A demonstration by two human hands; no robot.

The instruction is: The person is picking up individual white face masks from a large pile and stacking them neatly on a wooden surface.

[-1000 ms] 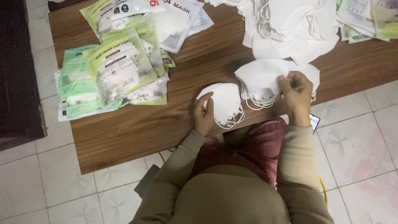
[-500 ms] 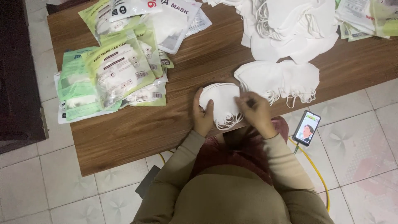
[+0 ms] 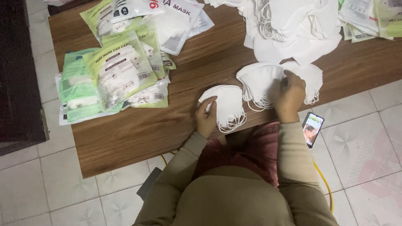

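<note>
My left hand [image 3: 206, 117] rests on the small stack of white masks [image 3: 226, 104] at the near edge of the wooden table [image 3: 138, 134], thumb on top, fingers loosely curled. My right hand [image 3: 289, 95] pinches the fanned row of masks [image 3: 261, 79] just beside it.

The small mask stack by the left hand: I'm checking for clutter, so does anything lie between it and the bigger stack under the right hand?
Nothing visible does. Only bare wooden table separates the small stack from the bigger stack. The left hand touches the small stack; the right hand rests on the bigger one.
</note>
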